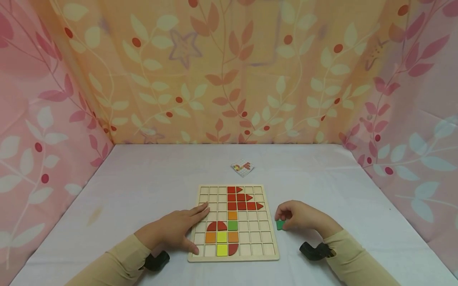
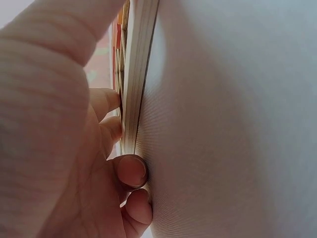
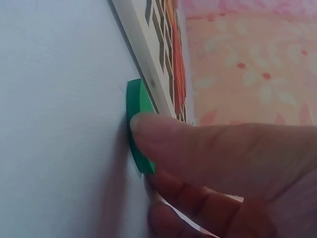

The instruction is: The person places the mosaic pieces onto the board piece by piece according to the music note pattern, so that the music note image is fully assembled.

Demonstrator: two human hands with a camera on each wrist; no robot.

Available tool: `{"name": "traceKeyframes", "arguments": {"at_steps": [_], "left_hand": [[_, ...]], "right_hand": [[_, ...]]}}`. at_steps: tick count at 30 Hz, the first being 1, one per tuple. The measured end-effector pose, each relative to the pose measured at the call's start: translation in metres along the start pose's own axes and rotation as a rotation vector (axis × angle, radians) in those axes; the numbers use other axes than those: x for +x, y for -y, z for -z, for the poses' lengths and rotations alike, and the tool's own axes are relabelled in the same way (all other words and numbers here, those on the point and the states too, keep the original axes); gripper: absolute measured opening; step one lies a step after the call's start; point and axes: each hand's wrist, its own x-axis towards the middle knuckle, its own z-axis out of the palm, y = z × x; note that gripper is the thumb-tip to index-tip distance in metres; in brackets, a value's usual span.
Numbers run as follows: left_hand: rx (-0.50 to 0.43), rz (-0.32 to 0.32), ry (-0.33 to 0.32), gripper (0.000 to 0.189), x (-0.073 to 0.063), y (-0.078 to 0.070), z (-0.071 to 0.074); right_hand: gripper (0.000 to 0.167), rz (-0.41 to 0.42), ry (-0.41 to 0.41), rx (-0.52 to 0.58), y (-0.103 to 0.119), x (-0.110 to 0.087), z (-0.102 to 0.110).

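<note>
A wooden grid board (image 1: 256,238) lies on the table with red, orange, yellow and green pieces set in some of its squares. My left hand (image 1: 175,226) rests on the board's left side, fingers spread over the grid. In the left wrist view, two fingertips sit on the board's face and two lie beside its edge (image 2: 136,79). To the right of the board, my right hand (image 1: 304,217) pinches a green tile (image 1: 280,225) at table level. The right wrist view shows the thumb across this green tile (image 3: 134,96), which has a curved side.
A small pattern card (image 1: 242,167) with a coloured grid picture lies beyond the board. The white-covered table (image 1: 150,174) meets leaf-patterned curtains (image 1: 222,79) at the back and sides. Black wrist devices (image 1: 315,252) show at both sleeves.
</note>
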Motion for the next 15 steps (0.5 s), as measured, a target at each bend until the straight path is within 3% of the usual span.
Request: {"name": "traceKeyframes", "arguments": {"at_steps": [15], "left_hand": [[-0.002,0.000,-0.001,0.111,0.0011,0.0022,-0.0018]], "right_hand": [[0.020,0.049,-0.001,-0.037,0.0012,-0.0033,0.0013]]}}
